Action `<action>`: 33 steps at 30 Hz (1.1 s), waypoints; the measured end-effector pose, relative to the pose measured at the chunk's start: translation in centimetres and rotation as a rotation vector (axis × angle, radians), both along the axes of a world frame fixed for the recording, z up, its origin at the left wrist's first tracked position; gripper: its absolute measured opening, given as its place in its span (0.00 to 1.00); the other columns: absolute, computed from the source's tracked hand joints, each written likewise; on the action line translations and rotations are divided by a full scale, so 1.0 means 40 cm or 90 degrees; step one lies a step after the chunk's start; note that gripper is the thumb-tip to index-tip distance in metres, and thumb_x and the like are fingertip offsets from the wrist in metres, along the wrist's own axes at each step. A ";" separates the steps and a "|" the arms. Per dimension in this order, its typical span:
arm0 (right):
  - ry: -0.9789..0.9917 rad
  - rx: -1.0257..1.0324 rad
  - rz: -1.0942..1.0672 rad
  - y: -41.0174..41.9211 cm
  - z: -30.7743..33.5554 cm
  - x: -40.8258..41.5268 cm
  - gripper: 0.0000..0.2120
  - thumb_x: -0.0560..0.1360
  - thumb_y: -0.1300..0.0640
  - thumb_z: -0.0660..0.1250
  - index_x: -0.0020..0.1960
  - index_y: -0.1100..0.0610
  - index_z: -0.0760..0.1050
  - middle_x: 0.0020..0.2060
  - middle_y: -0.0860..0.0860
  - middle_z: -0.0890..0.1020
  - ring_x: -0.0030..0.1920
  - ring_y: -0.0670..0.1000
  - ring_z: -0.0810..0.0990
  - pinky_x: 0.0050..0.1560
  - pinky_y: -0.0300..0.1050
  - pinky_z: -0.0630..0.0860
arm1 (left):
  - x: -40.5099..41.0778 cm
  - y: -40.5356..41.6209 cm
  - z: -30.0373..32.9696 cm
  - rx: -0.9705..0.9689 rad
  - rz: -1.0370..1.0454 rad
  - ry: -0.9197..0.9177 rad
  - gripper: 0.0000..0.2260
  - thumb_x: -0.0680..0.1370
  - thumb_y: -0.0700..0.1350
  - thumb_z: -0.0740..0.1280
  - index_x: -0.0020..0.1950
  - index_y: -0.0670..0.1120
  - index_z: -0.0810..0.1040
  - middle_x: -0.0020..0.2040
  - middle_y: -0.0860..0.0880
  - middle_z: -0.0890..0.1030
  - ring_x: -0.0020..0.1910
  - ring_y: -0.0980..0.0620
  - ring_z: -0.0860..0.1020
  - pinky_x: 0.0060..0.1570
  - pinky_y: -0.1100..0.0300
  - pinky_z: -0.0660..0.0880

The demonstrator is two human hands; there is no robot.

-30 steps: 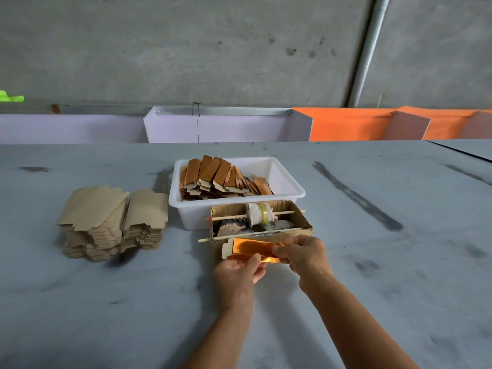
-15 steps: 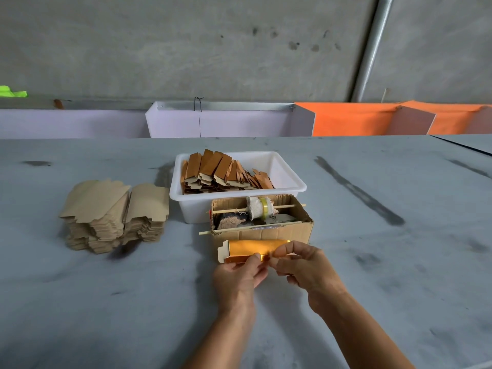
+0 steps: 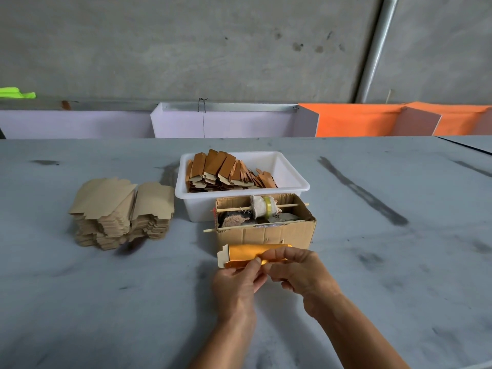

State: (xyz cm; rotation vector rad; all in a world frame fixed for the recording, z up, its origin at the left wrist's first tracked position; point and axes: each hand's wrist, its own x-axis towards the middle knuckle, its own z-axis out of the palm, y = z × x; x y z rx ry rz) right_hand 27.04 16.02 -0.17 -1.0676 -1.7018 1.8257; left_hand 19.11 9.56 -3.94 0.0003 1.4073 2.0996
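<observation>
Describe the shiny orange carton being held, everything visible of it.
The carton is a long, narrow piece of folded card with a glossy gold-orange foil face. It lies lengthwise from left to right. A pale, uncoated flap with a notched outline sticks out at its left end. The left hand pinches its near edge at the middle, and the right hand curls over its right part and hides that end. It sits just in front of the cardboard box. Whether it rests on the table cannot be told.
</observation>
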 end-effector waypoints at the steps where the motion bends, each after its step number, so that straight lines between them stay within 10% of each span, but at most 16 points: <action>1: 0.000 -0.004 0.001 0.000 0.000 0.000 0.08 0.69 0.70 0.71 0.41 0.58 0.82 0.28 0.52 0.80 0.29 0.46 0.73 0.26 0.34 0.67 | 0.000 -0.001 0.000 -0.002 0.000 -0.001 0.01 0.72 0.31 0.69 0.43 0.33 0.78 0.37 0.39 0.82 0.31 0.49 0.82 0.30 0.63 0.79; 33: -0.172 -0.027 0.081 0.039 0.067 0.005 0.09 0.68 0.72 0.71 0.40 0.59 0.83 0.28 0.53 0.79 0.26 0.46 0.71 0.29 0.37 0.65 | -0.005 -0.003 0.016 0.011 -0.068 -0.064 0.01 0.73 0.29 0.67 0.43 0.31 0.77 0.37 0.36 0.83 0.36 0.42 0.83 0.33 0.57 0.80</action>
